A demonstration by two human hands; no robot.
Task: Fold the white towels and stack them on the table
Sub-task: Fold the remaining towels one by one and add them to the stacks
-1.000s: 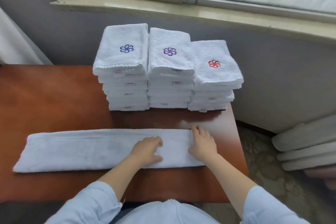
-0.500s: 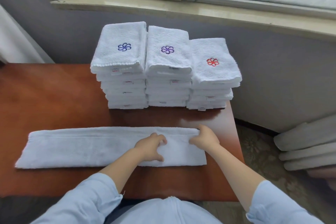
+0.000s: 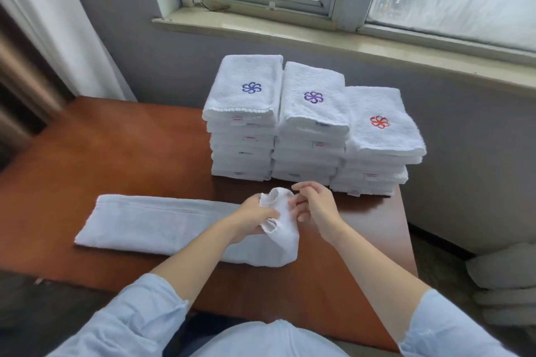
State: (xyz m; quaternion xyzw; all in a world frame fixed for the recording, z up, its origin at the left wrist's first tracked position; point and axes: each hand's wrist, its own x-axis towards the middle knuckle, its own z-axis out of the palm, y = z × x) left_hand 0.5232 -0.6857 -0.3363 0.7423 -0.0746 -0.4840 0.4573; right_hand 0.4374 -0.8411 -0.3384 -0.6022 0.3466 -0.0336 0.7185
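Table point(image 3: 130, 153) under window sill point(image 3: 290, 29) | 3 stacks point(image 3: 313, 113) | left hand point(image 3: 252, 220) grips towel point(image 3: 150, 220) | right hand point(image 3: 317, 207) loose

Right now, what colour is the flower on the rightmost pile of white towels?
Red; the stitched pinwheel flower on that towel pile shows best in head view.

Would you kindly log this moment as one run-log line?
phase: folding | left hand: grips raised right end of towel | right hand: open, beside that end | three folded stacks: behind, on table
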